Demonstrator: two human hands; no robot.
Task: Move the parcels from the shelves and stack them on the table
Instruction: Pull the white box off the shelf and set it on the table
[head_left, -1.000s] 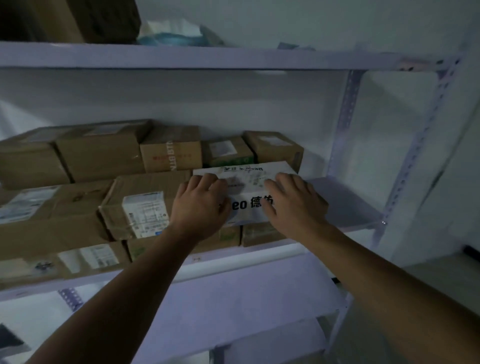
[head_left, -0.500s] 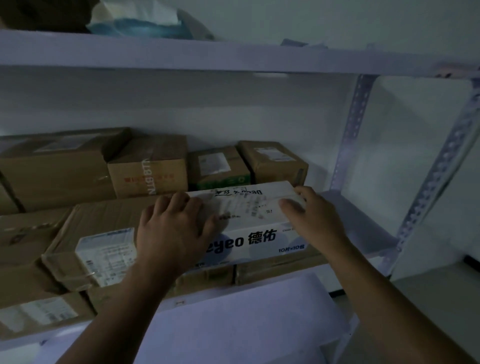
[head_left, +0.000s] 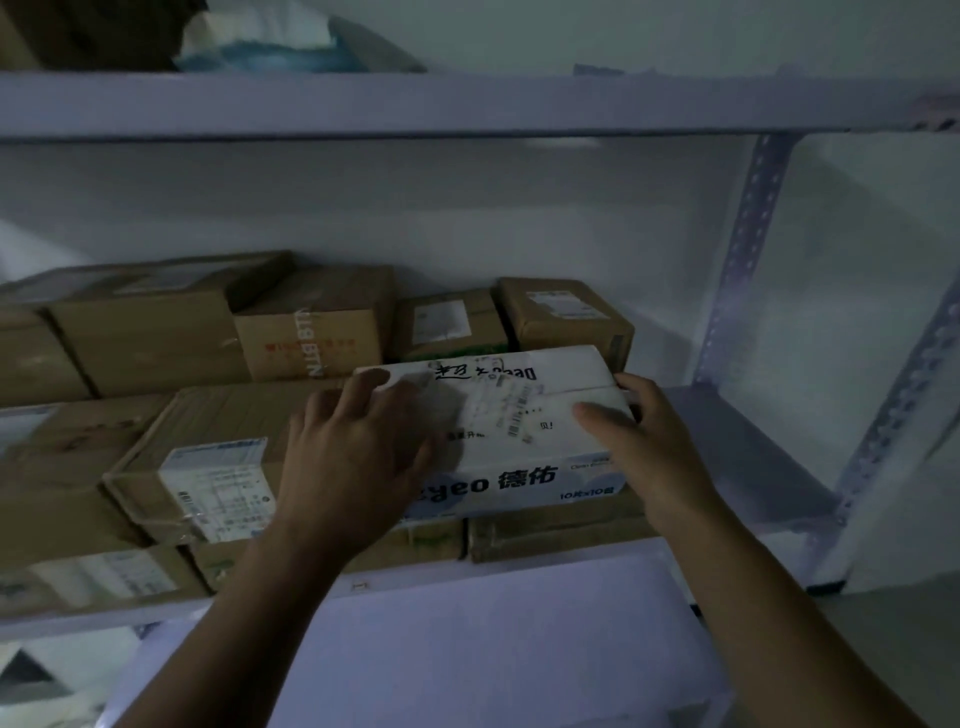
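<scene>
White parcel (head_left: 519, 410) atop brown boxes (head_left: 550, 538).
Left hand (head_left: 358, 462) fingers spread flat on top; right hand (head_left: 657, 447) seemingly curls round 3 o'clock end; bare shelf (head_left: 753, 452) beyond.

Right hand (head_left: 655, 448) slid to right end of white parcel (head_left: 524, 415).

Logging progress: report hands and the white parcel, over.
Left hand flat atop white parcel; right hand grips its right end. Parcel on shelf, over brown boxes. Large carton close on its left.
</scene>
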